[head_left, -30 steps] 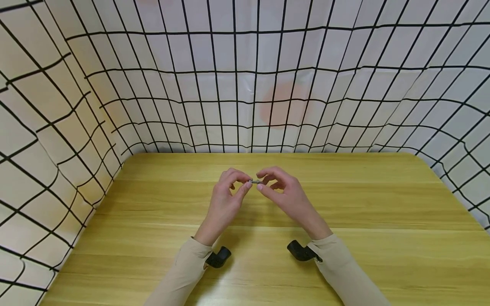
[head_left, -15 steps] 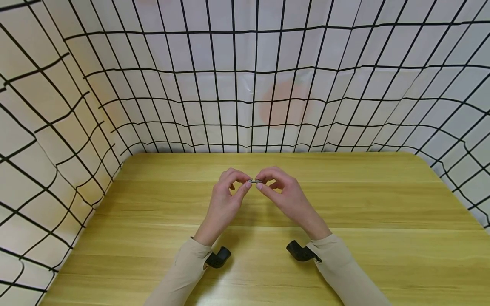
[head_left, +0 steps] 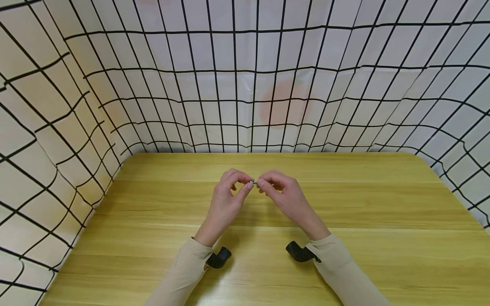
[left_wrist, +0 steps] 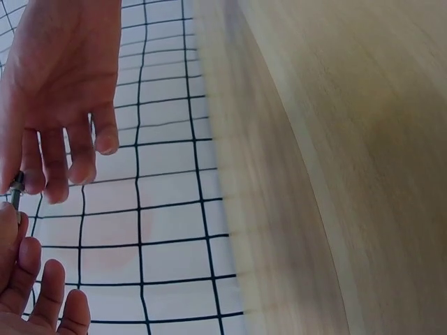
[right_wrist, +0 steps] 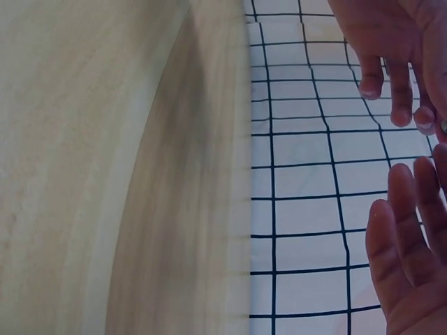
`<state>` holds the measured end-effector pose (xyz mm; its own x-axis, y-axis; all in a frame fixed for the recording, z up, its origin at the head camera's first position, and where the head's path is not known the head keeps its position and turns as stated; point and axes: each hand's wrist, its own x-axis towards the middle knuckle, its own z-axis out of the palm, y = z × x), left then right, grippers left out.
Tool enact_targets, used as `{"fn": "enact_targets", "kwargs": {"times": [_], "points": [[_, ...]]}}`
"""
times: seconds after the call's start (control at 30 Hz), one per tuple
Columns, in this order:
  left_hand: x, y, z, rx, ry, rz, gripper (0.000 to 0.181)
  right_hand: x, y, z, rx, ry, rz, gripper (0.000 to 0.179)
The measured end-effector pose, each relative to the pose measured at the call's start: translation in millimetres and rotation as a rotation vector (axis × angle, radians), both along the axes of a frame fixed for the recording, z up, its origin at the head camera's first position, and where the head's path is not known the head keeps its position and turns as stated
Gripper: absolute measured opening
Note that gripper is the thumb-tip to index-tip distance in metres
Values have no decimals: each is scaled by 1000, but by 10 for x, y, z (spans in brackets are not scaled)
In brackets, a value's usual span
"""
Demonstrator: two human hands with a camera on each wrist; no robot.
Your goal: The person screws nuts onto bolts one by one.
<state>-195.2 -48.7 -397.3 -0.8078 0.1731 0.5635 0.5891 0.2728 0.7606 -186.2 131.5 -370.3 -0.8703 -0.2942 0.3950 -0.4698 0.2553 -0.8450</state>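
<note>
A small silvery bolt (head_left: pixel 254 182) is held level above the table, between the fingertips of both hands. My left hand (head_left: pixel 226 197) pinches its left end between thumb and forefinger. At the other end, my right hand (head_left: pixel 285 196) has thumb and forefinger closed on it, covering that part. In the left wrist view a short shank of the bolt (left_wrist: pixel 16 194) shows, with a dark, wider end at the left fingertips. The other fingers of both hands are loosely bent. The right wrist view catches only a sliver of the bolt at its edge.
Under the hands lies a wood-grain table (head_left: pixel 153 238). A white cloth with a black grid (head_left: pixel 214 85) rises behind the table and along both sides. Black wrist devices (head_left: pixel 300 251) stick out of the beige sleeves (head_left: pixel 342 263).
The right thumb and fingers have shifted along the bolt's right end, the thumb now higher over it, hiding the wider collar seen there earlier. The left hand has hardly moved.
</note>
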Motion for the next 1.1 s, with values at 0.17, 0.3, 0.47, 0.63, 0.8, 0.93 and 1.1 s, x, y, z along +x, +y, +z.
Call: {"fn": "enact_targets", "kwargs": {"times": [0.17,0.3,0.47,0.63,0.8,0.93,1.1], "points": [[5,2,1,0,-10,-1,5,-139,82,-210,11,-42,5,14],[3,-1,-7,0,-12,0,5,-159,109,-229,19,-38,14,16],[4,0,1,-14,-14,13,5,-106,84,-122,13,32,30,26],[8,-1,9,-16,-17,17,5,0,25,57,15,73,47,20],[10,1,5,-1,-12,12,6,-17,20,23,26,55,36,15],[10,6,2,17,-9,-3,7,-115,60,-150,23,28,22,11],[9,17,-3,7,11,-8,6,-168,78,-244,0,14,33,8]]}}
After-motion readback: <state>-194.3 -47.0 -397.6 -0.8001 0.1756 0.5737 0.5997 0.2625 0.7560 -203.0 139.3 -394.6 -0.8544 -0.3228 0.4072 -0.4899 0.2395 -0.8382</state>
